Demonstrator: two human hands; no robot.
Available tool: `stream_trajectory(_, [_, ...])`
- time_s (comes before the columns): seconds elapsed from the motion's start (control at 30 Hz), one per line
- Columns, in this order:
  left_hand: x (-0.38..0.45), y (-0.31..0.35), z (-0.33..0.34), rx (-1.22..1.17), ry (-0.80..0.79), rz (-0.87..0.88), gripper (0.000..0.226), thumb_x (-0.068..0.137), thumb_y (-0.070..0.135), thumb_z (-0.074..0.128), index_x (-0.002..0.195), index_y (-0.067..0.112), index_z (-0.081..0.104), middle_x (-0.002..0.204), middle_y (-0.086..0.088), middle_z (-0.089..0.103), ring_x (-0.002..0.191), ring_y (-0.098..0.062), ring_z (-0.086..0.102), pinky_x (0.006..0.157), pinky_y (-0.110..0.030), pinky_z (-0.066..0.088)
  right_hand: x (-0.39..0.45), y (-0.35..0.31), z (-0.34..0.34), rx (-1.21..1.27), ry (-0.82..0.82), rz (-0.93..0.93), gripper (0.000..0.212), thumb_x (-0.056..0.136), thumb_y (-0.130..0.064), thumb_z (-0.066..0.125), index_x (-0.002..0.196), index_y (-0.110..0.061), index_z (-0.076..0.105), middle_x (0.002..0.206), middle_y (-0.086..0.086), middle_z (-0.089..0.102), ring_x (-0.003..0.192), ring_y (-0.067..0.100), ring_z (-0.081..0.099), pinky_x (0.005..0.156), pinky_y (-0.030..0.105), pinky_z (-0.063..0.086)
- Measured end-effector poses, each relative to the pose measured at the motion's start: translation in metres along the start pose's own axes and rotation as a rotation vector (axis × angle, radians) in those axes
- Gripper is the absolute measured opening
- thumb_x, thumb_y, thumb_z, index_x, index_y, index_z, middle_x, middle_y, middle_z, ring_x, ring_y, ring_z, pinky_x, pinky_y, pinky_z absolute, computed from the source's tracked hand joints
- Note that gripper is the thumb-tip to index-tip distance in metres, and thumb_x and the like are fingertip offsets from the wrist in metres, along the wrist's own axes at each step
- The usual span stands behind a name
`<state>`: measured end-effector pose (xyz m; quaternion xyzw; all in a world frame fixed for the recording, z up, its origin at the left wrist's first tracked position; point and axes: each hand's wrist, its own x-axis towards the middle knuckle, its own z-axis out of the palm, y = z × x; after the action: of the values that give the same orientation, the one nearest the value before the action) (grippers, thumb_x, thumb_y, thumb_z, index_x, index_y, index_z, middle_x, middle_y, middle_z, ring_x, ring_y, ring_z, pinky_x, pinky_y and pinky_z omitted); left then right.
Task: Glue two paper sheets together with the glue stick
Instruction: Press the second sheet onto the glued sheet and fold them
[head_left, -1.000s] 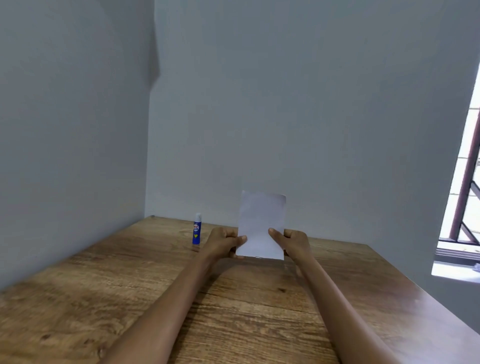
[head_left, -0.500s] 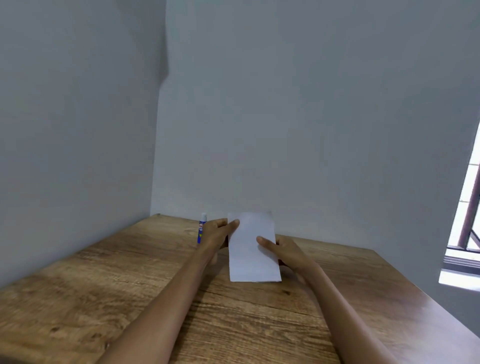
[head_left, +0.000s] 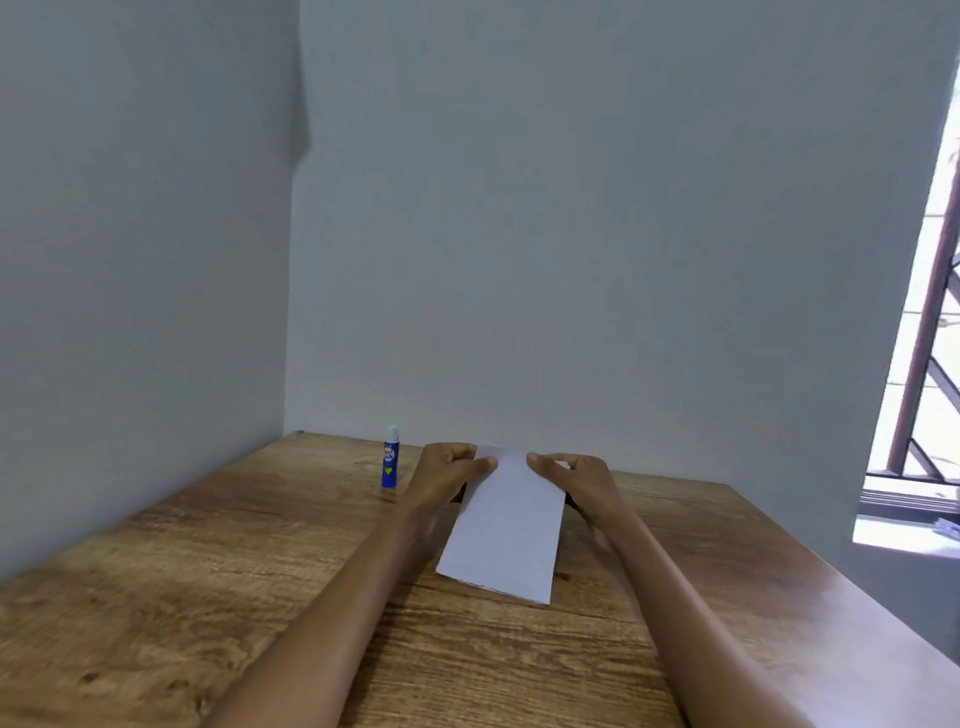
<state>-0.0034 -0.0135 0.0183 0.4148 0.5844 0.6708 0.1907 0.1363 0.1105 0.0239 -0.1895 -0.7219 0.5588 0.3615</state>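
Since a moment ago I've tipped the paper (head_left: 506, 525) down from upright, so it now slopes low over the table (head_left: 208, 582) at frame centre. My left hand (head_left: 447, 473) and right hand (head_left: 576, 475) both pinch its far edge. Left of them, the glue stick (head_left: 390, 464) stands upright, untouched.

Daylight enters from the window (head_left: 930, 332) at right, glaring on the sill; the desk (head_left: 208, 597) shows soft shadows, mild blur and wide-angle bending at the edges.
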Motion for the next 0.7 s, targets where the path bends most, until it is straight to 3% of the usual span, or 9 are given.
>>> stream_trajectory(0.17, [0.0, 0.0, -0.006, -0.061, 0.013, -0.019, 0.007, 0.084, 0.015, 0.067, 0.079, 0.013, 0.072, 0.071, 0.003, 0.074, 0.063, -0.008, 0.07, 0.053, -0.017, 0.052, 0.002, 0.001, -0.01, 0.09, -0.042, 0.055, 0.028, 0.082, -0.032, 0.07, 0.095, -0.008, 0.074, 0.093, 0.004, 0.076, 0.087, 0.016, 0.07, 0.081, 0.026, 0.055])
stream_trajectory(0.33, [-0.002, -0.002, -0.008, -0.104, 0.036, -0.06, 0.006, 0.084, 0.015, 0.067, 0.081, 0.016, 0.072, 0.073, 0.003, 0.075, 0.064, -0.008, 0.071, 0.051, -0.017, 0.052, 0.001, 0.002, -0.012, 0.146, -0.101, 0.092, 0.024, 0.088, -0.022, 0.065, 0.1, -0.003, 0.072, 0.085, 0.006, 0.074, 0.074, 0.013, 0.067, 0.066, 0.019, 0.054])
stream_trajectory(0.5, [-0.002, -0.003, -0.006, -0.128, 0.035, -0.077, 0.006, 0.085, 0.015, 0.066, 0.083, 0.014, 0.071, 0.077, 0.001, 0.076, 0.07, -0.012, 0.071, 0.056, -0.019, 0.053, 0.002, 0.005, -0.014, 0.076, 0.022, 0.102, 0.023, 0.081, -0.027, 0.073, 0.09, -0.005, 0.074, 0.06, -0.003, 0.064, 0.052, 0.005, 0.055, 0.057, 0.015, 0.052])
stream_trajectory(0.63, [-0.001, -0.003, -0.006, -0.145, 0.039, -0.092, 0.018, 0.084, 0.027, 0.068, 0.094, 0.013, 0.071, 0.088, -0.002, 0.076, 0.079, -0.017, 0.071, 0.065, -0.025, 0.055, 0.002, 0.006, -0.017, -0.004, 0.041, 0.055, 0.021, 0.081, -0.027, 0.072, 0.087, -0.007, 0.074, 0.061, -0.002, 0.063, 0.053, 0.005, 0.055, 0.059, 0.015, 0.052])
stream_trajectory(0.7, [0.0, -0.002, -0.009, -0.149, 0.077, -0.103, 0.026, 0.083, 0.03, 0.069, 0.099, 0.01, 0.07, 0.09, -0.005, 0.075, 0.075, -0.018, 0.07, 0.062, -0.025, 0.055, 0.002, 0.006, -0.017, -0.048, 0.015, 0.039, 0.019, 0.081, -0.027, 0.072, 0.084, -0.009, 0.075, 0.065, 0.0, 0.064, 0.058, 0.008, 0.055, 0.062, 0.016, 0.052])
